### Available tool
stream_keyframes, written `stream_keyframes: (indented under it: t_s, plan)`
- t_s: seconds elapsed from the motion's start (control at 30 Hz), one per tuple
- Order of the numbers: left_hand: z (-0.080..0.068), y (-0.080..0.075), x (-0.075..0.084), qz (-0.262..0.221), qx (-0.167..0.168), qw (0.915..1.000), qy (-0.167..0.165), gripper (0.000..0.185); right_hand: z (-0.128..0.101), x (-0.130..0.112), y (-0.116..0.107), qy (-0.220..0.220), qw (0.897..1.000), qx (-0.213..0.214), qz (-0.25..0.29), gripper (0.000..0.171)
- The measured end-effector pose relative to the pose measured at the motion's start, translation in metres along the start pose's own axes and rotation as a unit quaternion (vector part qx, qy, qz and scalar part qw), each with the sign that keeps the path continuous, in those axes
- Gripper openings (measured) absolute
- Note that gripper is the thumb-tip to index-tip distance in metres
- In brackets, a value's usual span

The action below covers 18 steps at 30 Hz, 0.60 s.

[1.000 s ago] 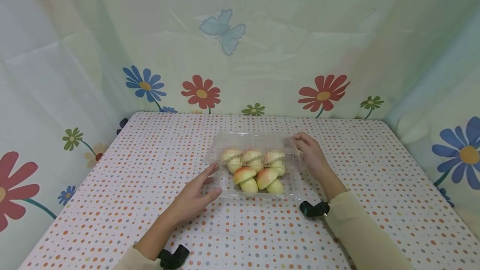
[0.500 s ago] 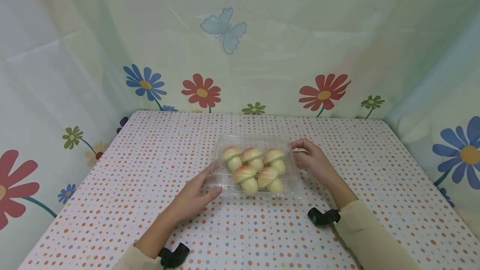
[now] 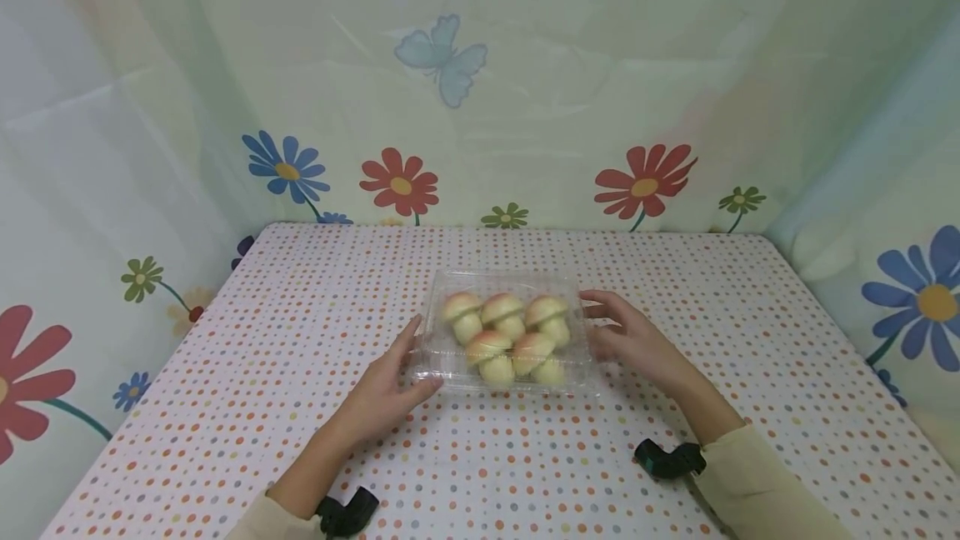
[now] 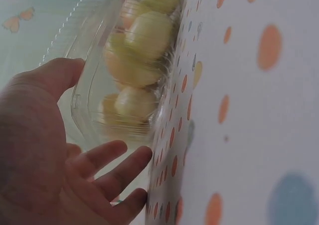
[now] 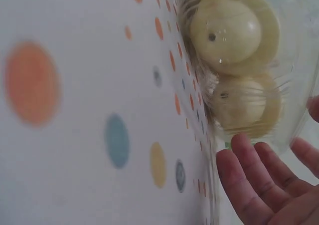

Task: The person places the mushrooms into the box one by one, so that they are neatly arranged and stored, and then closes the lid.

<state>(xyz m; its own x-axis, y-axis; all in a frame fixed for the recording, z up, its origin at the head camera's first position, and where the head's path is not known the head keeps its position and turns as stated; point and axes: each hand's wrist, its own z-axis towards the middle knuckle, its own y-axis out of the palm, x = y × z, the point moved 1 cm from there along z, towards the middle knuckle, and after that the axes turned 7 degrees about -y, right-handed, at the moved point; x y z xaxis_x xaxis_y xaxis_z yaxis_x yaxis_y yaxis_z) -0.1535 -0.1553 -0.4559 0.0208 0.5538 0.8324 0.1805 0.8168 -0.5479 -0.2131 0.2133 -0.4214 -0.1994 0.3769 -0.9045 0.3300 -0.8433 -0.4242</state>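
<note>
A clear plastic clamshell box (image 3: pixel 510 282) lies with its lid down in the middle of the dotted table (image 3: pixel 300 315). Inside are several pink-capped, pale mushroom-shaped pieces (image 3: pixel 504 308). My left hand (image 3: pixel 423 357) rests against the box's left side with straight fingers. In the left wrist view the thumb (image 4: pixel 55 75) lies on the box (image 4: pixel 89 70) at its rim, and the fingers (image 4: pixel 112 157) are spread below it. My right hand (image 3: pixel 592 325) is relaxed right beside the box's right edge. The right wrist view shows its fingertips (image 5: pixel 249 180) just under the box (image 5: pixel 294 50); contact is unclear.
Flower- and butterfly-printed sheets (image 3: pixel 442 65) wall in the table at the back and both sides. Black wrist-worn cameras (image 3: pixel 347 513) (image 3: pixel 669 458) sit near the front edge. Bare tablecloth lies around the box on every side.
The lid, which the right hand held raised at its corner, has come down onto the box. The right hand let go, opened and slid back along the right side. The left hand stayed put.
</note>
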Motion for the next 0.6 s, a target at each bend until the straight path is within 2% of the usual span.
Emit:
stream_keyframes:
  t_s: [0.37,0.6]
  plan:
    - [-0.002,-0.008,0.003,0.013,-0.009,0.9996,0.023,0.089,-0.020,-0.012,0.000,0.033,0.998,-0.058,0.006,0.073]
    - [-0.003,-0.009,0.002,-0.008,0.004,0.9993,0.036,0.070,-0.028,-0.015,-0.001,0.059,0.995,-0.086,0.010,0.077]
